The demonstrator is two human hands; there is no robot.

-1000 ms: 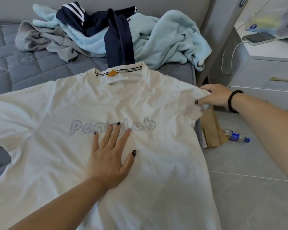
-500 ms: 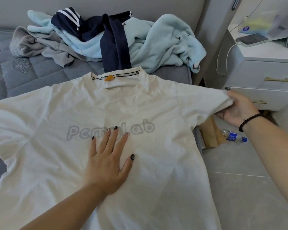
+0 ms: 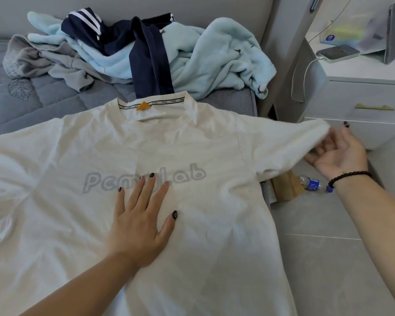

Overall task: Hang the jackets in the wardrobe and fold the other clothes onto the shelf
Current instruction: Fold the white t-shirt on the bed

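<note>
Under my left hand, pressed flat with fingers spread, the white T-shirt lies face up on the bed. My right hand is palm up with curled fingers holding the sleeve end out past the bed's edge. Beyond the collar, the remaining clothes sit heaped.

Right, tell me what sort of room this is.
Most likely a bedroom. The T-shirt is spread on a quilted mattress, a white nightstand with a charging phone stands beside it, and loose clothes are heaped by the headboard.
</note>
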